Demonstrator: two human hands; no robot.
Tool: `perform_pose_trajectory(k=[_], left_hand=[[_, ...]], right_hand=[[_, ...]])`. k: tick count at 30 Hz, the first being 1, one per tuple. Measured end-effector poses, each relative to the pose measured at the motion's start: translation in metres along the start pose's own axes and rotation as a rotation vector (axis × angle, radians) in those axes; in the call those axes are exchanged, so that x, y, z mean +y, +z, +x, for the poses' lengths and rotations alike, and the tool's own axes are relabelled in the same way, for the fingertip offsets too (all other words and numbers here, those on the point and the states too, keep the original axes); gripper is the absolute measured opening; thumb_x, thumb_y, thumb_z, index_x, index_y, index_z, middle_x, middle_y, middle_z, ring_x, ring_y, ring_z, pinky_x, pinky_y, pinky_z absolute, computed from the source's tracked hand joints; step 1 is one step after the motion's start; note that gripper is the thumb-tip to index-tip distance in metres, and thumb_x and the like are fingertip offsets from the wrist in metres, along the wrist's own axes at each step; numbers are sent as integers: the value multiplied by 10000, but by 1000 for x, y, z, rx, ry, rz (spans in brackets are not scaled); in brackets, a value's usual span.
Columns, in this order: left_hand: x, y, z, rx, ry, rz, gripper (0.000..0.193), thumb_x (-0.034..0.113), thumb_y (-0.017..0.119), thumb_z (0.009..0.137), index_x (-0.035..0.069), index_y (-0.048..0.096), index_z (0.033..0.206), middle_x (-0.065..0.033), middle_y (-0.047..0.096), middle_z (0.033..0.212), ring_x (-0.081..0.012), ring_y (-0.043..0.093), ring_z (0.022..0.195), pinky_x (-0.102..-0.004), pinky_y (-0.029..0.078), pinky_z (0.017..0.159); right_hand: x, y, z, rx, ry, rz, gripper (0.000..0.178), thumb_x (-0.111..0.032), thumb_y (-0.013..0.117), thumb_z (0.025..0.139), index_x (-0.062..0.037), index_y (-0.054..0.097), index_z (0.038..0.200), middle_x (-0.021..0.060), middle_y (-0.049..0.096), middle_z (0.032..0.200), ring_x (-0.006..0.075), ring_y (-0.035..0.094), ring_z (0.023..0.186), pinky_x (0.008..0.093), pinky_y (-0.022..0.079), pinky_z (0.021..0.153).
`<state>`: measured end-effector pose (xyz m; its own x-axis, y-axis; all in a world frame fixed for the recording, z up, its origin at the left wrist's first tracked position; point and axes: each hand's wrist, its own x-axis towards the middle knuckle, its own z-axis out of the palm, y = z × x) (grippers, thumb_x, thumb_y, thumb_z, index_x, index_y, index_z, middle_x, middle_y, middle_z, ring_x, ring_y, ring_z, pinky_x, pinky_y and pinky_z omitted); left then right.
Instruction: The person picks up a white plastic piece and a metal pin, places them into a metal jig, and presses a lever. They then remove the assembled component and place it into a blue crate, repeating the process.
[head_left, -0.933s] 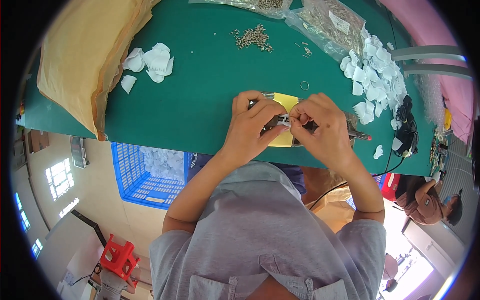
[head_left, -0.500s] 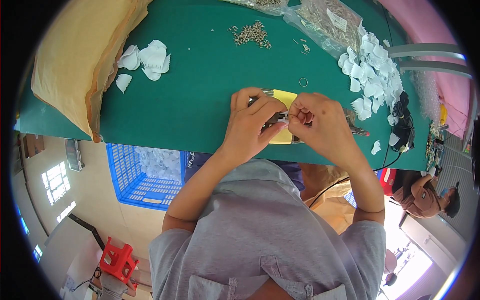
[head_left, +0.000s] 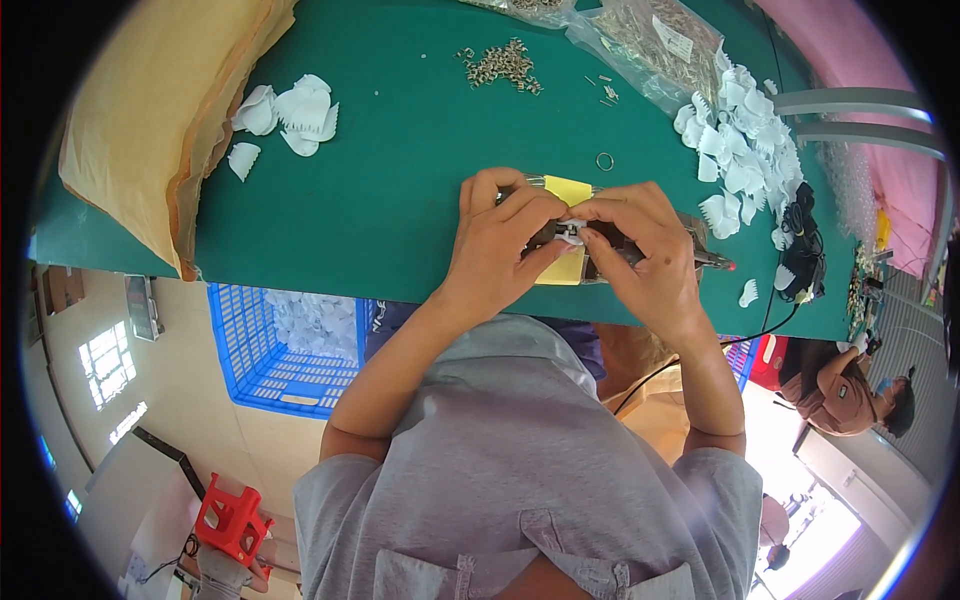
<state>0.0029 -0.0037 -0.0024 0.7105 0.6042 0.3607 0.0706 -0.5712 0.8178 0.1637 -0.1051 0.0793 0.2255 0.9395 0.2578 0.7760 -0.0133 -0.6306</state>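
Note:
Both of my hands meet at a small dark fixture with a yellow plate (head_left: 568, 190) near the table's front edge. A small white plastic piece (head_left: 570, 228) with a dark part in it sits between my fingertips. My left hand (head_left: 497, 240) pinches its left side with thumb and forefinger. On the right side, the thumb and forefinger of my right hand (head_left: 652, 258) press against the same piece. My fingers hide much of the fixture. A metal ring (head_left: 604, 161) lies just beyond my right hand.
A pile of small metal clips (head_left: 500, 68) lies at the back. White toothed plastic pieces are heaped on the right (head_left: 745, 150), with fewer at the left (head_left: 305, 110). A black cable bundle (head_left: 803, 245) lies at right. A blue basket (head_left: 285, 390) stands below the table edge.
My right hand has opened out from a tight pinch and now spans the white piece with thumb and forefinger. The left hand has hardly moved.

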Motion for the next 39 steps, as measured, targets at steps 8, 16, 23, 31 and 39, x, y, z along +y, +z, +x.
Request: perform_pose_trajectory(k=[8, 16, 23, 31, 39], left_hand=[[-4, 2, 1, -7, -18, -72, 333, 222, 887, 775, 115, 714, 1038, -1, 691, 1046, -261, 522, 1114, -448, 378, 1000], [-4, 1, 0, 7, -46, -77, 358, 237, 902, 767, 97, 706, 1031, -21, 694, 1032, -267, 534, 1090, -446, 386, 1000], [-1, -2, 1, -17, -48, -68, 344, 163, 897, 765, 103, 707, 1046, -22, 707, 1035, -266, 528, 1092, -410, 427, 966], [1, -2, 2, -39, -63, -63, 326, 106, 897, 776, 100, 708, 1041, -7, 720, 1058, -258, 531, 1107, -373, 474, 933], [-1, -2, 3, -66, -110, -114, 311, 180, 892, 776, 124, 723, 1031, -5, 700, 1024, -274, 502, 1135, -404, 418, 981]], right_hand=[[11, -22, 23, -304, -275, -66, 203, -44, 749, 783, -63, 750, 986, 45, 698, 1010, 238, 657, 945, 377, 551, 785], [22, -20, 48, -501, -679, -339, 175, -139, 729, 780, -63, 596, 866, 61, 559, 925, 256, 609, 909, 410, 536, 808], [37, -23, 49, -376, -71, 340, 119, 17, 686, 862, -27, 651, 967, 45, 681, 957, 116, 627, 844, 288, 541, 807], [42, -33, 28, -240, 279, 443, 190, -21, 756, 898, -12, 768, 1088, 21, 749, 948, 74, 678, 857, 263, 567, 817], [13, -18, 3, -220, 238, 367, 134, -55, 765, 934, -22, 769, 1064, 47, 720, 876, 98, 630, 750, 276, 519, 680]])
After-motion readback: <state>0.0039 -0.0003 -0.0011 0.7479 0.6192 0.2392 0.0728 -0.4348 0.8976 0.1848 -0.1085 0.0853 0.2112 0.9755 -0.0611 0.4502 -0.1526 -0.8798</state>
